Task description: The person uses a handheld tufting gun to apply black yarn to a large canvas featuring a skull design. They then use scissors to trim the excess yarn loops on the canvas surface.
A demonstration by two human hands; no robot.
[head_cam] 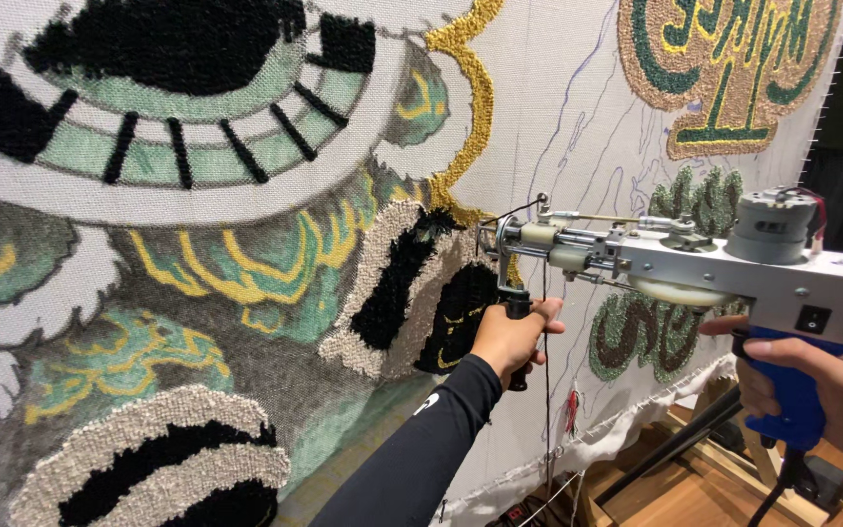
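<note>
Tufting gun (695, 259) is pressed against stretched cloth (246, 244); front handle (517, 312) gripped by left hand (511, 337), blue rear grip (787, 390) by right hand (822, 385).

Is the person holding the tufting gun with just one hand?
No, the left hand grips the front handle and the right hand grips the blue rear handle of the tufting gun.

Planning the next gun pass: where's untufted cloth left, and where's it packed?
Bare cloth runs between the gold tufted border and the green-and-tan patch at top right, marked only by thin drawn lines. It is packed left of the tufting gun, which the left hand and right hand hold.
</note>
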